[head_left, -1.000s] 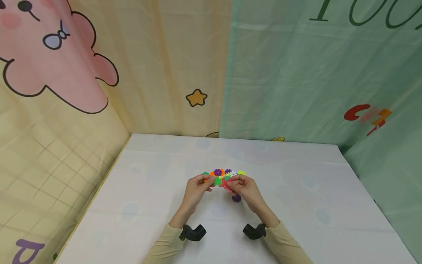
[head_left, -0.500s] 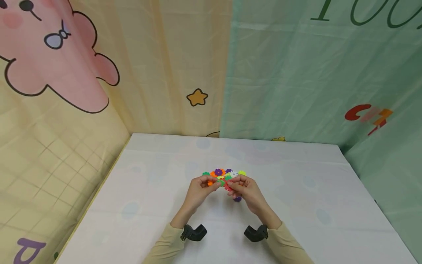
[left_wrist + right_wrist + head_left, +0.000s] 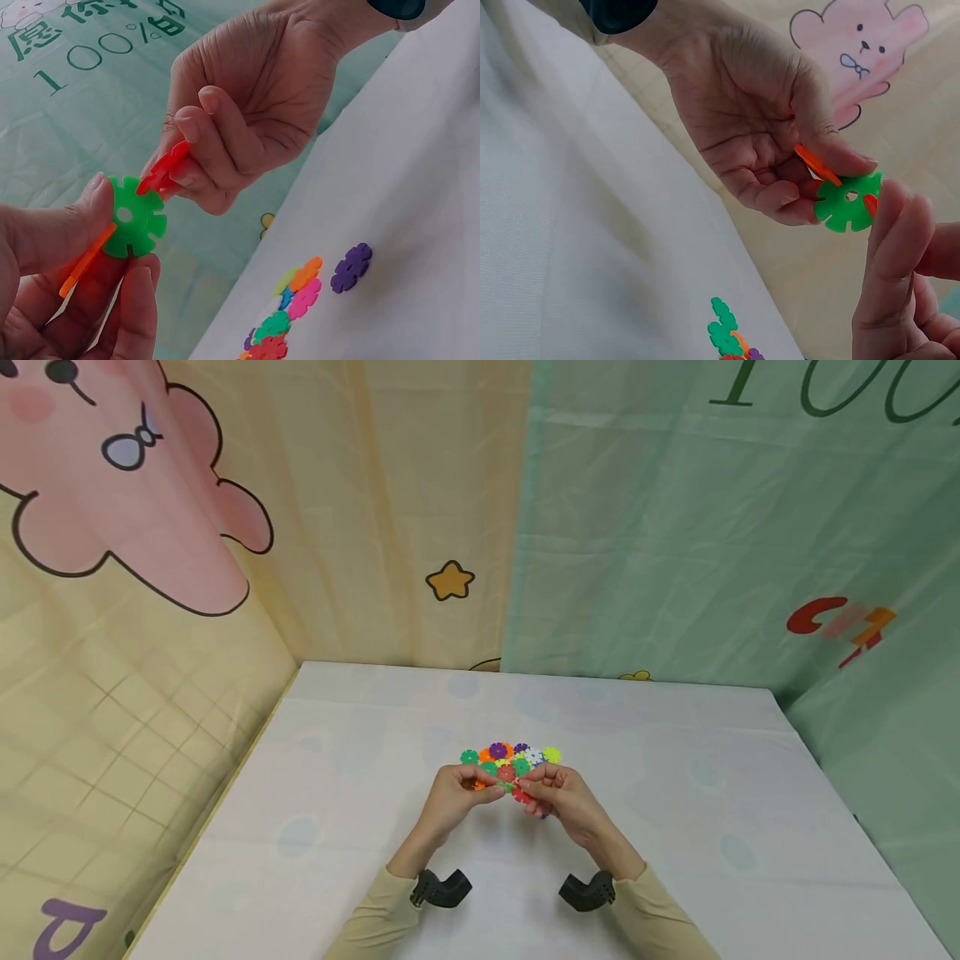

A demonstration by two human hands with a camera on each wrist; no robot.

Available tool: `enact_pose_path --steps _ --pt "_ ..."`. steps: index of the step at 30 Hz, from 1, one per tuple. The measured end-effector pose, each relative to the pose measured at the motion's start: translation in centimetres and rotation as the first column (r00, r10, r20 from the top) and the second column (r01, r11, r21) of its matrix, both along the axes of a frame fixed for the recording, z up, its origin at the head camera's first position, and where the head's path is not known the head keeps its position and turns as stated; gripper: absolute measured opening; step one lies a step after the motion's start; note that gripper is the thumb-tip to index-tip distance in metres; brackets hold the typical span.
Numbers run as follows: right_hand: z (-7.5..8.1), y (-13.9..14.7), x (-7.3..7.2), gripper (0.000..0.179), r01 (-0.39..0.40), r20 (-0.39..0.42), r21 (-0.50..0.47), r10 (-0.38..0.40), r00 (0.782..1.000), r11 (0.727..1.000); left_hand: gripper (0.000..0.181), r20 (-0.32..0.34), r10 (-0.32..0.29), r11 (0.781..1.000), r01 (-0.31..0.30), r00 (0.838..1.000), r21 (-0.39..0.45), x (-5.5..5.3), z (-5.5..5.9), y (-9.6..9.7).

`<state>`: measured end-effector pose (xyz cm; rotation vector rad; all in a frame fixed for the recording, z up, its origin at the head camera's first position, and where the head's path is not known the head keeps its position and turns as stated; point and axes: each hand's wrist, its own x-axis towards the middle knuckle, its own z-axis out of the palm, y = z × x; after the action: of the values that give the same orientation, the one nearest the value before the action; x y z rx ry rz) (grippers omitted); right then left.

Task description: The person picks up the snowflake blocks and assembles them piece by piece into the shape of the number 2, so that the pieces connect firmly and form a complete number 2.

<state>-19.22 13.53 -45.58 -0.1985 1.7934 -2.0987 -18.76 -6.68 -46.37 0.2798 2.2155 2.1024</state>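
Between the fingertips of both hands is a small joined piece of plastic snowflake discs, raised above the table. My left hand pinches its green snowflake disc, which has an orange disc standing edge-on beside the thumb. From the other side, my right hand pinches a red disc whose edge meets the green disc's rim at a slant. The right hand's fingers partly cover the red disc. Just beyond the hands, a cluster of colourful discs lies on the table.
The white table bears the cluster, with a purple disc lying apart from it. Printed curtains hang behind and at both sides. A black camera mount is on each wrist.
The left fingertips have come down and to the right, closer to the right hand. The green disc has turned from face-on to nearly edge-on in the head view, uncovering discs behind it.
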Motion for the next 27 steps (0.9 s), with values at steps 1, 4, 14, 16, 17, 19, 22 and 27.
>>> enact_pose_path --steps 1,4,14,16,17,19,22,27 --pt "0.1 0.0 0.0 0.015 -0.001 -0.001 -0.001 0.001 1.0 1.0 0.015 0.009 -0.004 1.0 0.004 1.0 0.007 0.0 0.0 0.0" --pt "0.3 -0.1 0.2 0.011 0.005 -0.011 0.007 -0.005 1.0 1.0 0.014 0.042 -0.018 1.0 0.017 0.999 0.02 0.2 0.3 0.0" --pt "0.4 -0.3 0.3 0.007 0.015 -0.002 0.004 -0.015 1.0 1.0 0.013 0.047 -0.059 0.998 0.059 0.997 0.012 1.2 2.4 0.1" --pt "0.3 -0.3 0.3 0.008 0.018 0.002 -0.002 -0.018 1.0 1.0 0.013 0.051 -0.047 0.999 0.046 0.998 0.019 1.0 1.8 0.2" --pt "0.3 -0.3 0.2 0.009 0.021 0.002 -0.004 -0.021 1.0 1.0 0.013 0.05 -0.045 0.999 0.043 0.998 0.028 0.9 1.5 0.3" --pt "0.2 -0.3 0.1 0.008 0.029 -0.013 -0.006 -0.029 0.999 1.0 0.014 0.028 -0.04 0.999 0.039 0.999 0.034 0.6 0.7 0.5" --pt "0.2 -0.4 0.0 0.014 0.037 -0.041 0.018 -0.036 0.998 0.999 0.016 -0.007 -0.034 0.999 0.034 0.999 0.003 0.4 0.0 0.8" --pt "-0.2 -0.4 -0.2 0.033 0.042 -0.093 0.104 -0.032 0.995 0.994 0.018 -0.024 -0.004 0.999 0.002 1.0 -0.054 0.3 -0.5 0.8"
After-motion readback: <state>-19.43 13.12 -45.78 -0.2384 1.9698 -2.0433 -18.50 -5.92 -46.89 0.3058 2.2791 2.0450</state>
